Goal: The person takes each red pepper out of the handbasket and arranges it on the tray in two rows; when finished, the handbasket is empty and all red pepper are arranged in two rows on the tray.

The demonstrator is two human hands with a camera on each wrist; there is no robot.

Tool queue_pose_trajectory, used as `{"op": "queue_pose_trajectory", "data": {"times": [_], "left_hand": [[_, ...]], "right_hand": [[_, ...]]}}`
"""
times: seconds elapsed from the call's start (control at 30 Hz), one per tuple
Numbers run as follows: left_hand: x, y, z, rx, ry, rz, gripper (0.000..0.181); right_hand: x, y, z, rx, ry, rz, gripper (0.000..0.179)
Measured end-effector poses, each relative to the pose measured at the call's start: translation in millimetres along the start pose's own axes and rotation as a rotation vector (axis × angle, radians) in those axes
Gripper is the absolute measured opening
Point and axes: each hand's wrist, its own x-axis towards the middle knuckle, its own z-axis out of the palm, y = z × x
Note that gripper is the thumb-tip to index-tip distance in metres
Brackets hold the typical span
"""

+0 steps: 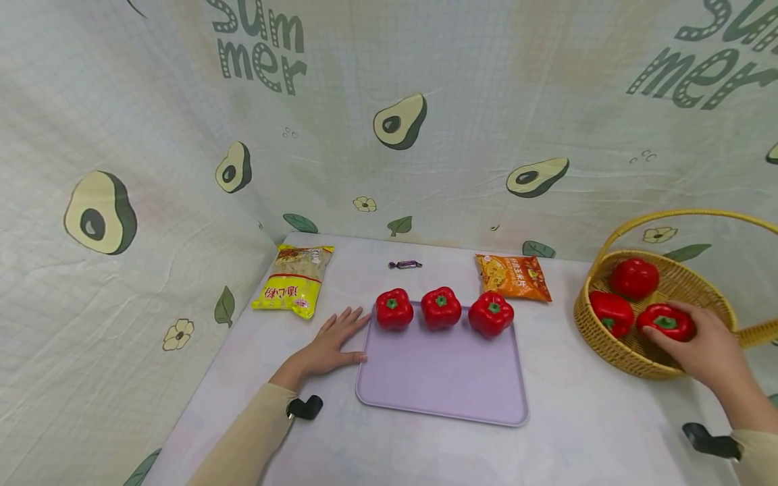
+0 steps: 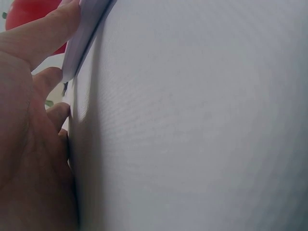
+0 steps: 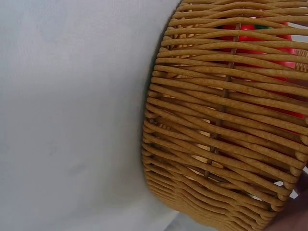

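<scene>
In the head view my right hand (image 1: 708, 344) holds a red bell pepper (image 1: 681, 327) between thumb and fingers, inside the wicker basket (image 1: 592, 334). Two more peppers lie in that basket, one (image 1: 635, 279) at the back and one (image 1: 610, 313) at the left. My left hand (image 1: 331, 345) lies with fingers spread on the table, its thumb touching the left edge of the lilac tray (image 1: 440, 378). Three red bell peppers (image 1: 440, 308) stand in a row along the tray's far edge. The basket's woven side (image 3: 216, 106) hides most of the right hand in the right wrist view.
A yellow bag of dry food (image 1: 294, 280) lies at the back left of the table. Behind the tray are a small wrapped candy (image 1: 404, 264) and an orange snack packet (image 1: 513, 277). The basket's tall handle (image 1: 687, 213) arches above its far side. A printed cloth hangs behind the table.
</scene>
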Motion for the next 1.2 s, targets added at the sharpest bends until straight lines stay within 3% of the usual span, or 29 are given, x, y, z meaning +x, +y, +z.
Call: {"op": "queue_pose_trajectory", "data": {"times": [0.63, 1.2], "left_hand": [[0.1, -0.7, 0.7, 0.005, 0.003, 0.001, 0.086], [0.2, -1.9, 1.3, 0.008, 0.004, 0.000, 0.086]], "right_hand": [[-8.7, -13, -3, 0.043, 0.013, 0.052, 0.085], [-16.4, -25, -7, 0.018, 0.055, 0.000, 0.085]]}}
